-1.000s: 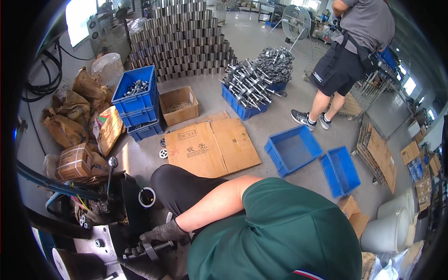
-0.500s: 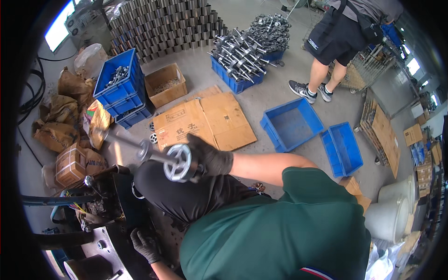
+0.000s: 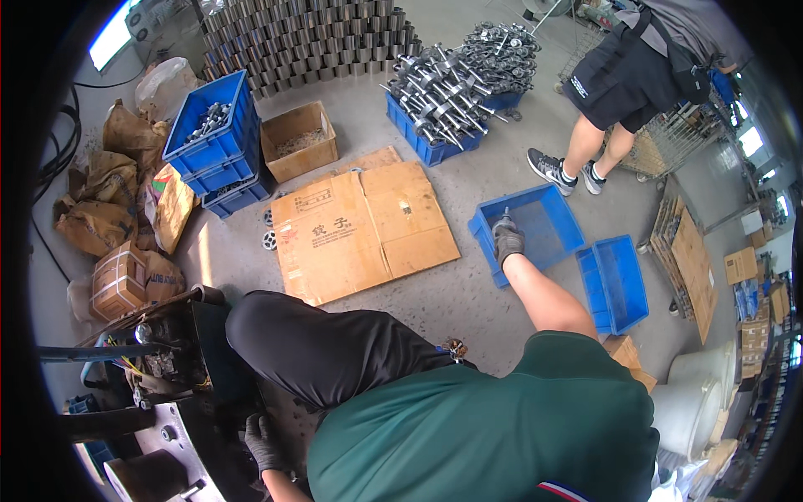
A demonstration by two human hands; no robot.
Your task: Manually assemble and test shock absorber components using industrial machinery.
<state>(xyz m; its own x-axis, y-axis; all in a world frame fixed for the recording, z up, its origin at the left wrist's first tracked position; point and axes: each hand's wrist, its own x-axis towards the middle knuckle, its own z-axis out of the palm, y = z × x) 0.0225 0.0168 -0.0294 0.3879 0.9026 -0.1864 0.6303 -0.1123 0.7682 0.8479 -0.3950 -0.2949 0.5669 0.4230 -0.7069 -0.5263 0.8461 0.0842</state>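
My right hand [image 3: 508,241], in a dark grey glove, reaches into the near part of a blue plastic bin [image 3: 548,201]. It is closed round a metal shaft [image 3: 506,214]; only a short end sticks up past the fingers, and the rest is hidden by the hand. At the lower left my gloved left hand [image 3: 263,445] lies against the dark side of a machine [image 3: 180,435], fingers stretched out and no object visible in them.
Flattened cardboard [image 3: 368,226] lies on the floor. Beyond it stand a crate heaped with metal shafts [image 3: 439,96], stacked metal tubes [image 3: 309,42], an open carton [image 3: 299,142] and stacked blue crates [image 3: 213,134]. A second blue bin [image 3: 615,284] and another person [image 3: 623,92] are to the right.
My right hand has swung from above my knee out to the right, into the blue bin, carrying the shaft with its spoked wheel. The left hand has shifted slightly along the machine.
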